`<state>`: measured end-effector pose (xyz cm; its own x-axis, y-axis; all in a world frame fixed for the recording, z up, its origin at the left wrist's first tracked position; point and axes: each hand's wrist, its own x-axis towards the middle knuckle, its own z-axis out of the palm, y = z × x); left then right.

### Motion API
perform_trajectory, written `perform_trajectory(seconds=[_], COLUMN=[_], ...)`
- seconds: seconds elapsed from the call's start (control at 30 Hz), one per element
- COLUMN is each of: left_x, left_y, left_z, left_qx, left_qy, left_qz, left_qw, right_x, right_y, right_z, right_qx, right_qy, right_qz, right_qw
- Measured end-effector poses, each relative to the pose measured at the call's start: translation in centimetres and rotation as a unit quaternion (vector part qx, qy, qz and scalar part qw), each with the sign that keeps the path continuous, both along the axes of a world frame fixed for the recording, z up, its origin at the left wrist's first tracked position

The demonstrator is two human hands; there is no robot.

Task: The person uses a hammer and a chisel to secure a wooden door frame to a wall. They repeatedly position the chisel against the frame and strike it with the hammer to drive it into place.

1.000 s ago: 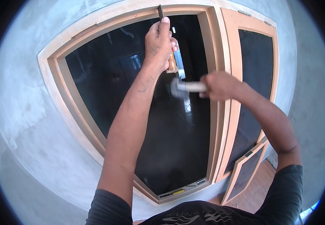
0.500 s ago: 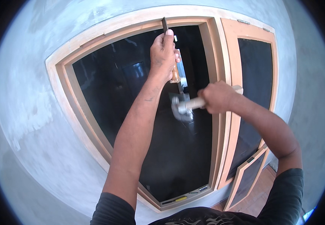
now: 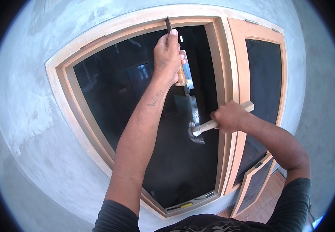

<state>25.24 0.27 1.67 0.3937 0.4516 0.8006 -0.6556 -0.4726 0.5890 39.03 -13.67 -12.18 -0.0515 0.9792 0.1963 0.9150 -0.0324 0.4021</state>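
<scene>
My left hand (image 3: 169, 56) is raised and wrapped round a wood-handled chisel (image 3: 181, 76). The dark blade points up, its tip at the top rail of the wooden window frame (image 3: 136, 28). Lower and to the right, my right hand (image 3: 231, 117) grips the pale wooden handle of a claw hammer (image 3: 206, 127). The hammer's metal head hangs in front of the dark window opening, well below the chisel's butt end and apart from it. My fingers hide the middle of both handles.
Right of the opening is a closed wooden sash (image 3: 244, 77) with dark glass and hinges on top. A smaller wood-framed panel (image 3: 248, 181) leans below it on the tiled floor (image 3: 266, 197). A yellow-handled tool (image 3: 186, 205) lies on the sill. Grey plastered wall (image 3: 28, 112) surrounds the frame.
My right hand has swung the hammer downward, away from the chisel, and its head is less blurred. My left hand and the chisel have stayed nearly in place.
</scene>
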Motion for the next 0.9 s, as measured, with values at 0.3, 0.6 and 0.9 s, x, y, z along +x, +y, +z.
perform_trajectory(seconds=[0.3,0.6,0.9], left_x=[-0.3,0.6,0.7], left_y=[0.4,1.3,2.4], left_z=[-0.1,-0.3,-0.5], left_qx=[0.002,0.033,0.048], left_qy=[-0.007,-0.025,-0.027], left_qz=[0.000,0.042,0.025], left_qw=[1.000,0.998,0.998], right_x=[-1.2,-1.8,-0.6], right_y=[0.4,-0.5,-0.3], right_z=[4.8,3.5,0.0], right_qx=[-0.115,0.026,-0.054], right_qy=[-0.037,-0.049,-0.050], right_qz=[0.046,0.021,0.006], right_qw=[0.992,0.998,0.997])
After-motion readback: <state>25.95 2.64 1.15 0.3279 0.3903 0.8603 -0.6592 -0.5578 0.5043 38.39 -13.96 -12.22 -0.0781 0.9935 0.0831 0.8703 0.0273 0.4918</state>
